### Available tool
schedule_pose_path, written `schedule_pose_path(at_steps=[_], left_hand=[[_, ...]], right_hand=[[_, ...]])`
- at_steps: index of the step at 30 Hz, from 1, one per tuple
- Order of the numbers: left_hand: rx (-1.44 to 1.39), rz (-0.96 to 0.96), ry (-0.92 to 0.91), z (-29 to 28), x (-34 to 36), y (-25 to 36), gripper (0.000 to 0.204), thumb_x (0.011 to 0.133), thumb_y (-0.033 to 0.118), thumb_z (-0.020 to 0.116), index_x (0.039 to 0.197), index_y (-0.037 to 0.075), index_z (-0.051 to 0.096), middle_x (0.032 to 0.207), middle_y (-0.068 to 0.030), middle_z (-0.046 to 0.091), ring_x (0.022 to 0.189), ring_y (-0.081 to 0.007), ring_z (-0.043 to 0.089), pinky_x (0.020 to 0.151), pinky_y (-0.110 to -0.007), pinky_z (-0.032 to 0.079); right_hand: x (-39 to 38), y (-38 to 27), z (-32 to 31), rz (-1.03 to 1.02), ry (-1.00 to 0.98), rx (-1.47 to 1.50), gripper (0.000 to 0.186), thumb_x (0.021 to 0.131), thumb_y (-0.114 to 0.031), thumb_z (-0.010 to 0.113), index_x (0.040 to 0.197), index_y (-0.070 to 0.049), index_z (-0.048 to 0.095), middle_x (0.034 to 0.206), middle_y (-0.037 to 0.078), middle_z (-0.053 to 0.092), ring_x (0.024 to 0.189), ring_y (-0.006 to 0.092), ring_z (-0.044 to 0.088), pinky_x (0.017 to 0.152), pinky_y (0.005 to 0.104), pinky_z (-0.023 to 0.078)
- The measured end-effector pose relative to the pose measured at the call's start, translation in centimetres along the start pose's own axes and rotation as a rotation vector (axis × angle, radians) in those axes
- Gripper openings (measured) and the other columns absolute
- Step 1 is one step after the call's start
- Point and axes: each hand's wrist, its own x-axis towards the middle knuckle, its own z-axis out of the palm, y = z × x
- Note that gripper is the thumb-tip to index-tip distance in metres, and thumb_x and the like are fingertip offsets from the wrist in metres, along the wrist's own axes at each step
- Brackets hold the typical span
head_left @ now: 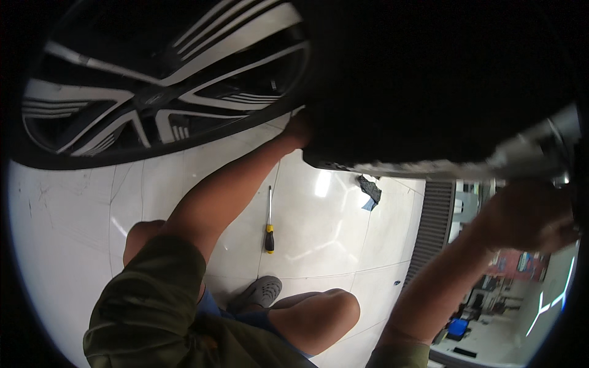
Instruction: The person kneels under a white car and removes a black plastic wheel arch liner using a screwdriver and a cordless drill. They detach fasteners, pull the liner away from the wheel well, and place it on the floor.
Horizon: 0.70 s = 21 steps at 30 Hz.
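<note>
Under everything around you spreads the white tiled floor (319, 230), glossy and crossed by thin dark joints. Above it, to the right of the wheel, hangs the black mass of the car body section (423, 138), mostly lost in shadow, with a pale, uneven lower edge that runs out to a silvery stretch at its far right. The alloy wheel (153, 97) itself fills your upper left, its split spokes silver over black, its dark tyre merging with the shadow beside it. Well to the right of the wheel, a ribbed grey strip (431, 214) runs along the floor. Below the wheel and a little right, your grey clog (261, 291) shows beside your bare knee. Your right hand (529, 214) is far right of the wheel, up at the silvery end of the car body section, fingers curled but blurred; whether its grip is closed on that edge, you cannot tell. Your left hand (299, 127) is just beside the tyre's right end, next to the car body section, too dark to tell its grip. Below the wheel's right end lies a yellow-and-black-handled screwdriver (270, 238), and further right, a crumpled black piece (369, 190) with a blue patch
</note>
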Motion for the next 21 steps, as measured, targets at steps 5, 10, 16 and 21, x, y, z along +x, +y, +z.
schedule_pose_path(at_steps=[5,10,16,21], left_hand=[[0.296,0.096,0.047,-1.3,0.5,-0.4,0.038,0.091,0.023,0.051,0.123,0.003,0.053,0.118,-0.0156,0.06,0.107,-0.0311,0.058,0.093,-0.037,0.045],[0.391,0.08,0.041,-0.6,1.5,-0.8,0.037,0.091,0.023,0.051,0.122,0.003,0.054,0.116,-0.0149,0.061,0.104,-0.0301,0.058,0.091,-0.036,0.045],[0.45,0.061,0.08,-1.8,2.1,-2.2,0.036,0.091,0.023,0.052,0.121,0.003,0.054,0.114,-0.014,0.062,0.101,-0.029,0.059,0.089,-0.036,0.046],[0.459,0.029,0.109,-1.3,1.9,-4.1,0.035,0.091,0.023,0.052,0.12,0.003,0.055,0.112,-0.0133,0.062,0.099,-0.028,0.059,0.087,-0.035,0.047]], right_hand=[[-9.0,-0.4,-2.1,-0.121,-0.244,-0.067,0.041,0.09,-0.018,0.051,0.126,0.001,0.049,0.129,0.026,0.044,0.125,0.0398,0.041,0.101,0.0469,0.038],[-21.2,-1.0,-10.8,0.733,-0.578,0.11,0.039,0.088,-0.01,0.053,0.125,0.002,0.049,0.128,0.026,0.048,0.122,0.0398,0.046,0.101,0.0447,0.038],[-34.4,-0.7,-19.6,1.336,-0.896,0.146,0.039,0.089,-0.018,0.059,0.123,-0.001,0.052,0.121,0.019,0.055,0.095,0.0314,0.061,0.082,0.0385,0.049],[-44.2,-2.3,-24.4,1.623,-0.967,-0.001,0.041,0.09,-0.023,0.057,0.125,-0.002,0.05,0.124,0.018,0.053,0.098,0.0322,0.061,0.081,0.0379,0.05]])
